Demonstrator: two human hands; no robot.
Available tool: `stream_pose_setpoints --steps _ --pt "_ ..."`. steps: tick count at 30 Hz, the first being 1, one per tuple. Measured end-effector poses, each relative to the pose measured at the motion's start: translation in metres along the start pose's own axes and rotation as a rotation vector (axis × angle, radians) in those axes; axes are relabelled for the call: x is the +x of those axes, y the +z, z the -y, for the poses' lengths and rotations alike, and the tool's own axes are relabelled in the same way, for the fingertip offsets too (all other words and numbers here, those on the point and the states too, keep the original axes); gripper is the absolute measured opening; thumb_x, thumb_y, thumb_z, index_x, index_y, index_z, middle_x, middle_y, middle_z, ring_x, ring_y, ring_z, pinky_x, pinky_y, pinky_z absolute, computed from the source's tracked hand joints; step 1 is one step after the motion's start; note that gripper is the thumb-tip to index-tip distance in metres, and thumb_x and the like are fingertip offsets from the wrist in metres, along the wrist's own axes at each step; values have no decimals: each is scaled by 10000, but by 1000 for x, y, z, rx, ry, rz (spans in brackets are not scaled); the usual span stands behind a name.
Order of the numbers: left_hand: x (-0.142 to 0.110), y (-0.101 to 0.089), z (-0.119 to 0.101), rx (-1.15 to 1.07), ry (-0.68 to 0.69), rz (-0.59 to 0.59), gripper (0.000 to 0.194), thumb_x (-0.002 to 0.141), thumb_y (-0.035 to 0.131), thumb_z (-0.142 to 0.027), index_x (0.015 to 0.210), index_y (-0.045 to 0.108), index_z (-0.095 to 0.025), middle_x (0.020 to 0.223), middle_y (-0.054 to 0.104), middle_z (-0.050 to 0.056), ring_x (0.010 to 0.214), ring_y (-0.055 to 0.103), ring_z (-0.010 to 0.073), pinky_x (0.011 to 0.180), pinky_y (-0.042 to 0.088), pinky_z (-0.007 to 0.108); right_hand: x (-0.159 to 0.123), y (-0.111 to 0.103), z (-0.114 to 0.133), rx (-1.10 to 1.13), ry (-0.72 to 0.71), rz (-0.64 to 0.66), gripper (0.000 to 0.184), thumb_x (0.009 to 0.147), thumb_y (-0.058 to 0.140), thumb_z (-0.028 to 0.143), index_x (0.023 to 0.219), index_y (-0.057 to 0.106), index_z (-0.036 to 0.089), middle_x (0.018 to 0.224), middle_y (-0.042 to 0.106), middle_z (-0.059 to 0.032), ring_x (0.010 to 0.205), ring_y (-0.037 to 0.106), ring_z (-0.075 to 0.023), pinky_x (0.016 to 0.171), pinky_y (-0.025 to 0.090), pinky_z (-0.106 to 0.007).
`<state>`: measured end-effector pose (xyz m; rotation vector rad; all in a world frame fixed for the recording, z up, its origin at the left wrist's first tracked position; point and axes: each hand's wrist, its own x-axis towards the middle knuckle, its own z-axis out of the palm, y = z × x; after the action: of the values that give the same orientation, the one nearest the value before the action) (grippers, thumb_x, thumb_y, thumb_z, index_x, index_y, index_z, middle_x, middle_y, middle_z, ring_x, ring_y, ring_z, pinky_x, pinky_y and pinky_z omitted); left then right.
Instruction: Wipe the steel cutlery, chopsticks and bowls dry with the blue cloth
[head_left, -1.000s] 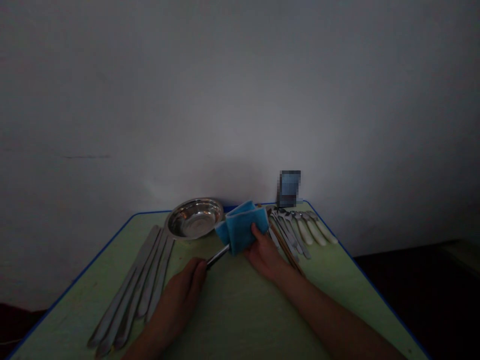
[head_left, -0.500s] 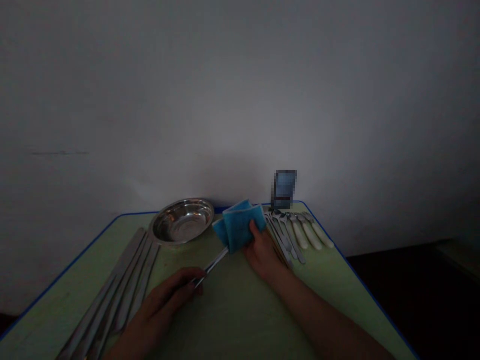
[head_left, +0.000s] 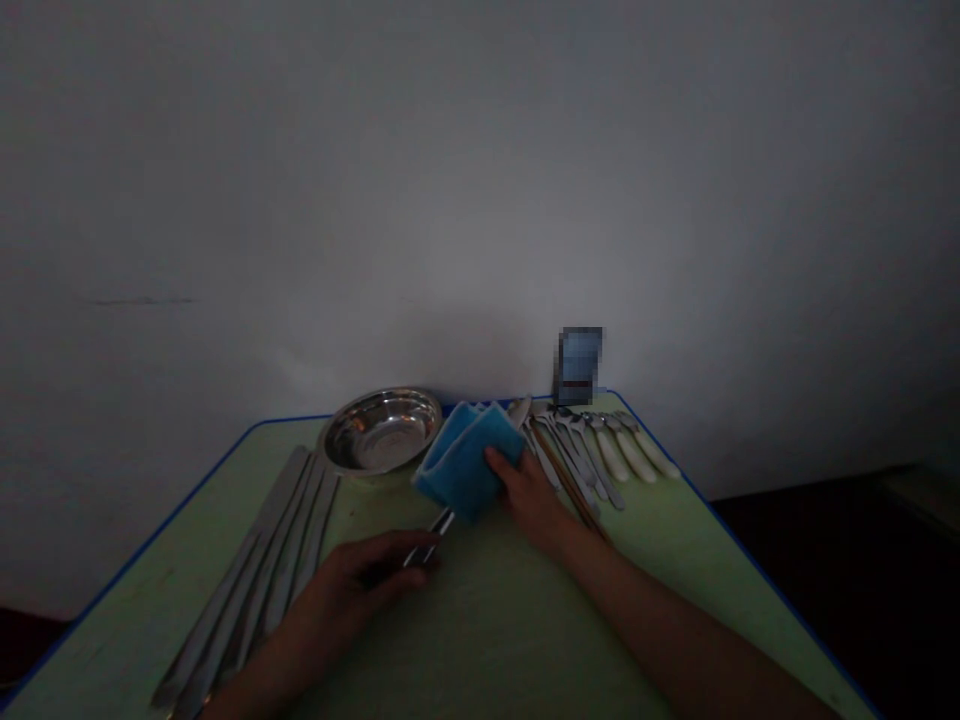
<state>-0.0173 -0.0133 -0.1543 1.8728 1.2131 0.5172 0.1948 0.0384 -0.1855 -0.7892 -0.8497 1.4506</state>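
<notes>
- You hold a folded blue cloth [head_left: 466, 472] in your right hand [head_left: 531, 502], thumb pressed on its near face and the other fingers mostly hidden, above the middle of a green, blue-edged table [head_left: 465, 625].
- Your left hand [head_left: 341, 588] has its fingers clamped on a slim metal utensil [head_left: 444, 520], whose far end runs up to the cloth and out of sight; whether it is one piece or two, you cannot tell from here.
- The utensil appears to be mid-handling: it is in your grip, not laid down, and its hidden end leaves its condition unknown.
- To your left, long flat metal utensils [head_left: 274, 507] lie side by side, their far ends near a shiny metal bowl [head_left: 352, 436].
- To your right, beyond the cloth, brown chopsticks [head_left: 574, 488] lie beside metal cutlery [head_left: 598, 465], with pale-handled spoons [head_left: 637, 460] nearest the table's right edge.
- Both groups rest apart from your hands, yet nothing visible shows which pieces, if any, have been dealt with, so the count done and the count left cannot be judged.
- A blurred upright device [head_left: 579, 366] stands at the table's back edge, by the wall [head_left: 480, 200].
</notes>
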Motion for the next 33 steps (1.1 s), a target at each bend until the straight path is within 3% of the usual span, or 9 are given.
stream_pose_setpoints --steps 3,5,10,14,17,22,26,33 --pt "0 2 -4 56 22 2 231 832 529 -384 944 676 -246 870 711 -6 778 648 178 688 506 252 -1 0 -1 -97 45 40 270 694 693 374 885 662 186 904 703 -6 862 631 -155 897 458 -315" --pt "-2 5 -7 72 38 16 236 860 487 -383 922 664 -240 889 699 -2 810 640 177 701 502 249 2 1 -1 20 82 30 295 709 683 369 953 651 205 931 706 -3 896 635 -157 920 450 -332" --pt "-7 9 -9 136 115 -8 268 918 374 -350 1050 589 -259 970 659 15 902 617 174 804 484 275 12 5 10 424 171 -204 224 857 503 332 1014 615 219 896 726 -6 865 661 -156 877 492 -361" --pt "-9 12 -6 154 63 -139 339 922 355 -367 1242 402 -267 978 652 20 876 628 165 768 502 277 13 6 20 533 260 -288 254 908 405 313 929 630 197 828 732 -6 760 674 -145 833 517 -341" --pt "-9 13 -5 178 28 -175 403 888 421 -390 1267 366 -266 1020 654 23 814 641 165 700 517 273 11 5 20 536 269 -236 279 908 401 323 876 642 187 811 730 -14 740 672 -145 789 531 -325" --pt "-10 17 -3 303 133 -13 403 807 581 -348 1198 485 -319 1026 655 -9 870 627 178 769 505 293 8 4 17 450 257 -116 298 905 402 317 807 648 180 653 694 -5 620 645 -142 743 539 -319" --pt "-12 18 -6 321 256 64 346 848 538 -289 1188 505 -339 1005 625 -18 856 612 150 758 499 265 7 5 15 405 248 -78 177 864 494 298 878 628 184 785 717 -14 838 663 -167 837 516 -354" --pt "-12 16 -10 267 259 -6 274 918 405 -246 1159 519 -306 1058 568 10 940 581 150 823 481 269 7 1 7 342 165 -14 254 793 608 317 1027 595 220 973 710 -15 1010 623 -171 926 477 -381"
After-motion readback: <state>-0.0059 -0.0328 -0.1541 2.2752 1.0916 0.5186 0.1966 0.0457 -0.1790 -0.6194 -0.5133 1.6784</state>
